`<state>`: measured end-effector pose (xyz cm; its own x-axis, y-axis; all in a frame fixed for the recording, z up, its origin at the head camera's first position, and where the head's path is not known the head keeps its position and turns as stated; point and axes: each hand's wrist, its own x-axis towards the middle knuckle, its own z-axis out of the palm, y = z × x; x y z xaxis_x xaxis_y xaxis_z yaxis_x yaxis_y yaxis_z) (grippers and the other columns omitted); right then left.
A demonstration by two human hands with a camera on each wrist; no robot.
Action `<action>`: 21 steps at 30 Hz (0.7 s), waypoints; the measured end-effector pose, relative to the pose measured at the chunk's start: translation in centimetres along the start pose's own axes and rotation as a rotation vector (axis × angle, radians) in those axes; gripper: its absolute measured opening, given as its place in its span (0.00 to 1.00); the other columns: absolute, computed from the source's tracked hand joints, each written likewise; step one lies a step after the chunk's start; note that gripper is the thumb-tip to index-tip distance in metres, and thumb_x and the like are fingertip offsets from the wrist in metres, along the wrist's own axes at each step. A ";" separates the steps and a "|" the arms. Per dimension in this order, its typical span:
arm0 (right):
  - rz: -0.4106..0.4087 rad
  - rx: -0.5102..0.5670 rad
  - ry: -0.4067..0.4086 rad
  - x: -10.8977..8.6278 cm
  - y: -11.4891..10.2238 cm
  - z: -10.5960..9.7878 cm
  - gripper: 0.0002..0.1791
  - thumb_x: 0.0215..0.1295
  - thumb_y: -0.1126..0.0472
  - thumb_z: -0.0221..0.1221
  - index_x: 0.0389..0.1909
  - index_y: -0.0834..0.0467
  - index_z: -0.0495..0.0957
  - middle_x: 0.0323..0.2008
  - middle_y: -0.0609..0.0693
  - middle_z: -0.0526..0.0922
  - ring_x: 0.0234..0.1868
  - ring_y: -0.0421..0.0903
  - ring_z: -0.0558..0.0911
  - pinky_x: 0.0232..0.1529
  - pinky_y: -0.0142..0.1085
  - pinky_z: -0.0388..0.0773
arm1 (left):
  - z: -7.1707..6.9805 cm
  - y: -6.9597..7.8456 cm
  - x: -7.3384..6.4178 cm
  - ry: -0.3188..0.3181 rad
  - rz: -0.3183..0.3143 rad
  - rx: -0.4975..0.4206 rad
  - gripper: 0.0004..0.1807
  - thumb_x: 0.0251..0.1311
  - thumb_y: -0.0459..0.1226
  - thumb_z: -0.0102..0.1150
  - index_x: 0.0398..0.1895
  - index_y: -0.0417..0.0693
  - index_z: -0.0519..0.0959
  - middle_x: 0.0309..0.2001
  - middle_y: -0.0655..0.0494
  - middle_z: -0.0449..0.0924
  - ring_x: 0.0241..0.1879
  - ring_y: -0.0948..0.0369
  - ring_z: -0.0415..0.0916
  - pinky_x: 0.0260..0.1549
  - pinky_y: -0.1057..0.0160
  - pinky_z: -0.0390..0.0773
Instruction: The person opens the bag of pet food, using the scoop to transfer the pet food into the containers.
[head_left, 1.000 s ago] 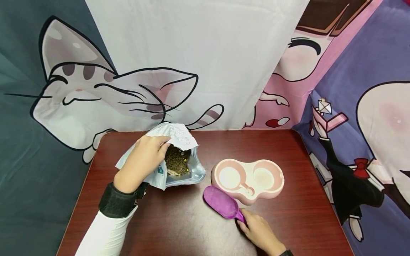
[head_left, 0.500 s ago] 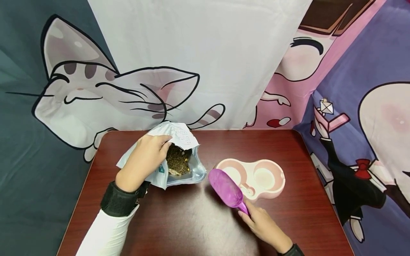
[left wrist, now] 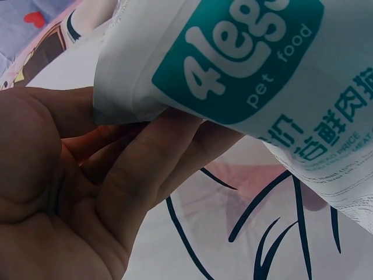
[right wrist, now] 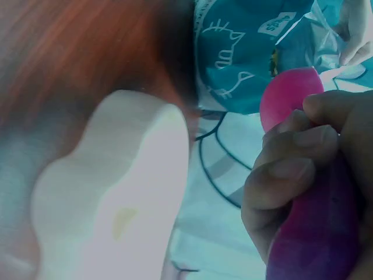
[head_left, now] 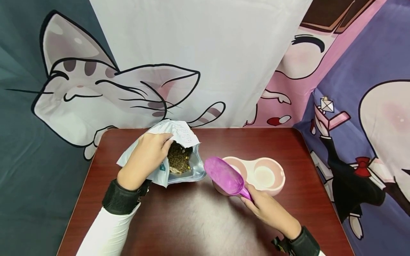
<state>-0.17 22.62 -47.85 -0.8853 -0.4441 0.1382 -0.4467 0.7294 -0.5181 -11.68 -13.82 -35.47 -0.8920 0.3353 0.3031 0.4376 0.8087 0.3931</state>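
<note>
My left hand [head_left: 145, 156] grips the folded edge of a pet food bag [head_left: 184, 137], its thumb inside the opening in the head view. In the left wrist view that hand pinches the rim of the bag [left wrist: 233, 70], with green lettering above. Brown kibble [head_left: 178, 158] shows inside. My right hand [head_left: 266, 209] holds the handle of a purple scoop [head_left: 224, 176], fingers curled round it. The scoop's bowl looks bare inside and is raised over the left part of a pink double pet bowl [head_left: 251, 165], hiding much of it. Its tip points at the bag.
The brown wooden table [head_left: 192, 227] carries the bag at back left and the double bowl at right of middle. A cartoon-printed cloth [head_left: 205, 53] hangs behind the table's back edge and along its sides.
My right hand has lifted the scoop off the table in front of the bowl and brought it up and forward over the bowl's left part. My left hand keeps its grip on the bag.
</note>
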 end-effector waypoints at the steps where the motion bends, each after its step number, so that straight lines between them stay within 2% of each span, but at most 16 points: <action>1: -0.003 0.006 -0.018 0.3 -0.2 -0.3 0.16 0.66 0.55 0.61 0.52 0.54 0.72 0.27 0.39 0.74 0.26 0.35 0.73 0.26 0.30 0.73 | 0.0 0.0 0.0 0.001 -0.001 0.000 0.14 0.65 0.35 0.56 0.48 0.36 0.84 0.45 0.40 0.86 0.45 0.44 0.81 0.47 0.41 0.78; 10: -0.078 -0.001 -0.122 3.3 -2.2 -2.3 0.09 0.67 0.54 0.59 0.41 0.51 0.69 0.23 0.38 0.70 0.25 0.36 0.73 0.25 0.29 0.72 | 0.1 -0.2 0.1 0.017 0.010 0.003 0.14 0.64 0.34 0.56 0.47 0.36 0.84 0.44 0.41 0.87 0.44 0.44 0.81 0.45 0.41 0.78; 14: -0.118 -0.061 -0.169 4.9 -3.2 -2.9 0.08 0.69 0.53 0.57 0.37 0.51 0.68 0.21 0.38 0.68 0.24 0.36 0.72 0.25 0.30 0.72 | 0.2 -0.1 0.1 0.015 0.008 0.003 0.13 0.63 0.33 0.56 0.47 0.36 0.84 0.44 0.41 0.87 0.43 0.44 0.82 0.45 0.41 0.78; 21: -0.118 -0.191 -0.289 7.4 -5.1 -3.5 0.11 0.73 0.47 0.50 0.35 0.49 0.66 0.20 0.39 0.66 0.21 0.39 0.72 0.23 0.33 0.71 | 0.4 0.5 0.0 -0.009 0.019 0.018 0.12 0.63 0.32 0.56 0.44 0.36 0.84 0.38 0.40 0.87 0.38 0.43 0.83 0.40 0.41 0.80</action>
<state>-4.89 17.47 -41.22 -0.7650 -0.6401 -0.0709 -0.5842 0.7361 -0.3418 -11.51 -13.22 -35.68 -0.8848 0.3549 0.3019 0.4521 0.8107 0.3719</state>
